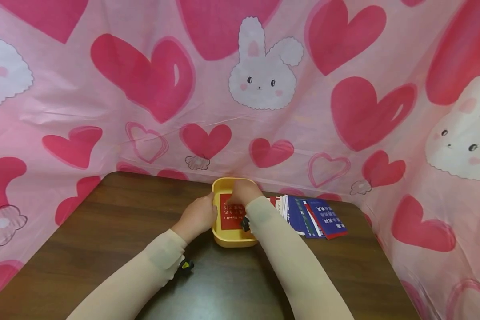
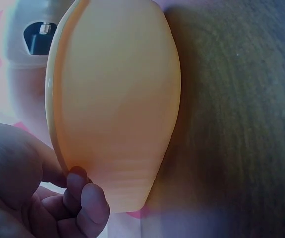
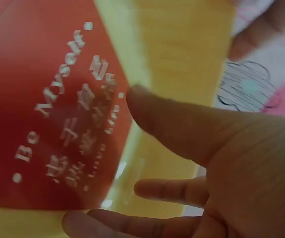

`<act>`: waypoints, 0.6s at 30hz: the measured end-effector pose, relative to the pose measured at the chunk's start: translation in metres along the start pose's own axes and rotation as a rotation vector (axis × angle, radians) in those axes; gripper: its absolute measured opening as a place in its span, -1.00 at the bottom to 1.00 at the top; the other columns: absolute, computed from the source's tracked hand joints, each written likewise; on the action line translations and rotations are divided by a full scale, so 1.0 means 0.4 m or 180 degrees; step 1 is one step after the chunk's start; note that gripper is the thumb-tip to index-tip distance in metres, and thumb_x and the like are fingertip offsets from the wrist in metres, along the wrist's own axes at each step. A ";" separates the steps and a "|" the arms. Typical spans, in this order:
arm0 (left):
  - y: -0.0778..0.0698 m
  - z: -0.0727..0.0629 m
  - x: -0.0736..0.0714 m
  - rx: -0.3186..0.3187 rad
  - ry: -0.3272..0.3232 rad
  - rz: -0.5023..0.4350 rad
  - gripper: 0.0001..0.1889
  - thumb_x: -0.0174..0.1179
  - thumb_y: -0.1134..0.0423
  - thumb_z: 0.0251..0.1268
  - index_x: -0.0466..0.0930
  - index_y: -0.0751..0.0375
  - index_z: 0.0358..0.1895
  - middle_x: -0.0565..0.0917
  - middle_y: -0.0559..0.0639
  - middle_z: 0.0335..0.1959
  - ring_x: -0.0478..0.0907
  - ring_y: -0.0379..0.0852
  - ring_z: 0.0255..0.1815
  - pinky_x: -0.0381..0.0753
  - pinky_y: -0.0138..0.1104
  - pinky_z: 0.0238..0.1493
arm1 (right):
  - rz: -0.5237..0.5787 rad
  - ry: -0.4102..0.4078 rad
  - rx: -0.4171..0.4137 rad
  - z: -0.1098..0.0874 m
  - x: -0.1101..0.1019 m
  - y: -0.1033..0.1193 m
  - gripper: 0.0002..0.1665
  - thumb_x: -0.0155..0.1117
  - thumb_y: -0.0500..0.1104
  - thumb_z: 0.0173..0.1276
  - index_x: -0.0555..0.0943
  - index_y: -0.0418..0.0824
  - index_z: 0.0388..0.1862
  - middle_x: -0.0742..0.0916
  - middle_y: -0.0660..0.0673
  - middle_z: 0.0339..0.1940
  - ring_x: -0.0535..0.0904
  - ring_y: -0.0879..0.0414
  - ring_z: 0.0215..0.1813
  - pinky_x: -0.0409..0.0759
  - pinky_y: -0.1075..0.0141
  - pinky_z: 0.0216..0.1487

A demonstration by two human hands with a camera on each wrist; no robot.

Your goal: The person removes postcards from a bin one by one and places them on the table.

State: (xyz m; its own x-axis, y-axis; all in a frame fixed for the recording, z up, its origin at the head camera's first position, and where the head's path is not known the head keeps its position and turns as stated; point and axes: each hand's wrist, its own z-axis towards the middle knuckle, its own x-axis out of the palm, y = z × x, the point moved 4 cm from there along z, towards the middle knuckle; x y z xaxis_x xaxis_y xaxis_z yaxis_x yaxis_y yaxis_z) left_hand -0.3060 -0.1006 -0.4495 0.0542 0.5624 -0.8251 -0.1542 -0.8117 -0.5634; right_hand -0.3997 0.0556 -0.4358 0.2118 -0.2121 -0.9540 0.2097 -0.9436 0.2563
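Observation:
A yellow plastic box [image 1: 234, 243] stands near the far edge of the table. Inside it lies a red card [image 1: 230, 220] printed with white lettering, which reads "Be Myself" in the right wrist view. My left hand [image 1: 199, 217] pinches the box's left rim between thumb and fingers, as the left wrist view shows. My right hand [image 1: 245, 191] reaches into the box over the card. In the right wrist view, its thumb [image 3: 154, 111] is at one edge of the card and its fingers [image 3: 147, 224] lie near another edge, fairly straight and spread apart.
Right of the box, a fanned row of cards [image 1: 328, 218] in blue, red, white and green lies on the brown wooden table [image 1: 116, 240]. A pink cloth [image 1: 208, 98] with hearts and rabbits hangs behind and around the table.

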 end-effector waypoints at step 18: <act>-0.005 -0.002 -0.001 -0.0031 0.0043 -0.0050 -0.48 0.11 0.22 0.72 0.51 0.26 0.61 0.85 0.17 0.09 0.74 0.03 -0.17 0.80 0.02 0.05 | 0.0035 0.0487 0.0240 0.012 0.032 -0.002 -0.46 0.84 0.14 0.20 0.83 -0.17 -0.05 0.84 -0.07 -0.28 0.70 0.01 -0.19 0.75 0.15 -0.01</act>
State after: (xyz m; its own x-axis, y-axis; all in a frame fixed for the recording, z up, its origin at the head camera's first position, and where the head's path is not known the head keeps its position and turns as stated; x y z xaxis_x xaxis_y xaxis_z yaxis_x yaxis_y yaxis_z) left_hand -0.3049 -0.0994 -0.4481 0.0699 0.5730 -0.8166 -0.1435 -0.8043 -0.5767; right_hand -0.4020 0.0524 -0.4490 0.3577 -0.1868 -0.9150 0.1355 -0.9590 0.2488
